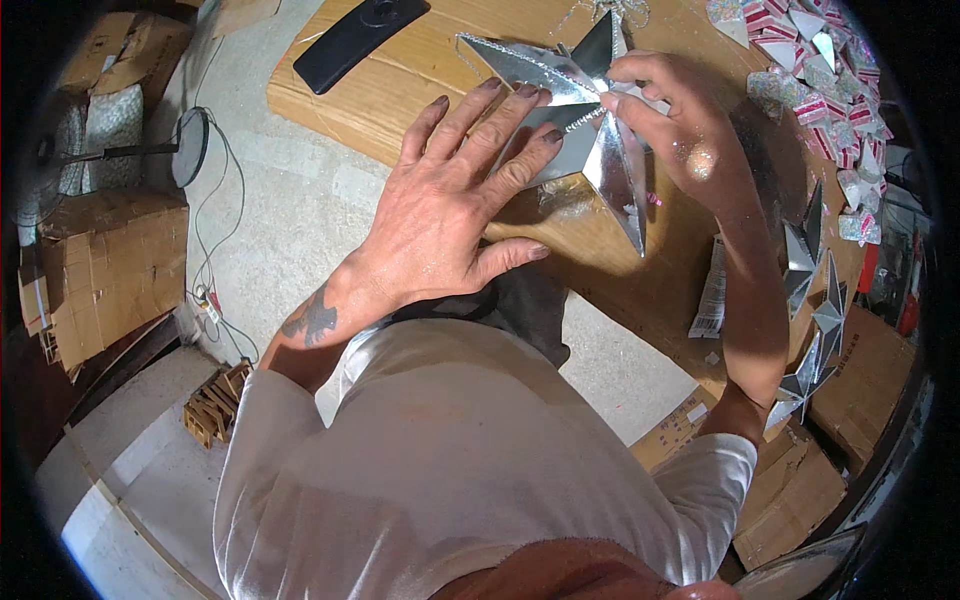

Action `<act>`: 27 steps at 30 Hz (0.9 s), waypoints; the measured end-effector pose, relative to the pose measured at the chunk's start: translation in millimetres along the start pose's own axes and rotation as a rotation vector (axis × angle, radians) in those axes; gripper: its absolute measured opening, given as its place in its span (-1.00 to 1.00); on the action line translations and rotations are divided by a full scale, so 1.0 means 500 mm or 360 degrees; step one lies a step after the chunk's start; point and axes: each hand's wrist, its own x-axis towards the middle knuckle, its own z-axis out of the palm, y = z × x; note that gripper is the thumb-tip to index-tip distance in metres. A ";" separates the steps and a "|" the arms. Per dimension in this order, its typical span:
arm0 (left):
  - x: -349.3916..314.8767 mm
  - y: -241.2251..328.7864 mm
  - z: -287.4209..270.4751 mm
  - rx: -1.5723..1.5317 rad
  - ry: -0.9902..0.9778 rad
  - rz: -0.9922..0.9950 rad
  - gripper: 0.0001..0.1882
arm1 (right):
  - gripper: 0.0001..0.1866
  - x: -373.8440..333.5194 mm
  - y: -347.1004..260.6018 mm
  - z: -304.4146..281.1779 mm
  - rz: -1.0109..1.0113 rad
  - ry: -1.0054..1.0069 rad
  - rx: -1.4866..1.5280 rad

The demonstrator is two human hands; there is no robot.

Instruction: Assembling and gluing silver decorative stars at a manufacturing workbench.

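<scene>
One big silver foil star (585,120) on the wooden desk (420,95), plus roughly three or four more silver stars (815,310) stacked at the right edge. One black flat stand (358,38). One standing fan (120,150). Two hands, left (450,200) and right (675,125). Heap of small striped paper pieces (820,80), too many to count

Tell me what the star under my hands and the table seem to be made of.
Star: looks like thin folded foil or metallised card, mirror-shiny with sharp creases and a glittery edge trim. Table: seemingly wood or wood-look board, matte tan with visible grain. The left hand lies flat on the star; the right hand pinches its centre.
</scene>
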 end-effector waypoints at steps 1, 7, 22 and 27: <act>-0.005 0.000 0.000 -0.0014 0.0008 -0.0006 -0.12 | -0.72 -0.002 0.008 -0.001 -0.0072 -0.0002 -0.0006; -0.028 0.003 0.002 -0.0067 0.0040 -0.0026 -0.15 | -0.72 -0.009 0.040 -0.014 -0.0296 -0.0133 -0.0031; -0.080 -0.008 0.014 -0.0202 0.0156 -0.0126 -0.18 | -0.67 -0.006 0.044 -0.006 -0.0289 -0.0074 0.0011; -0.062 0.000 0.014 -0.0201 0.0162 -0.0081 -0.16 | -0.70 -0.009 0.035 -0.008 -0.0316 -0.0057 0.0090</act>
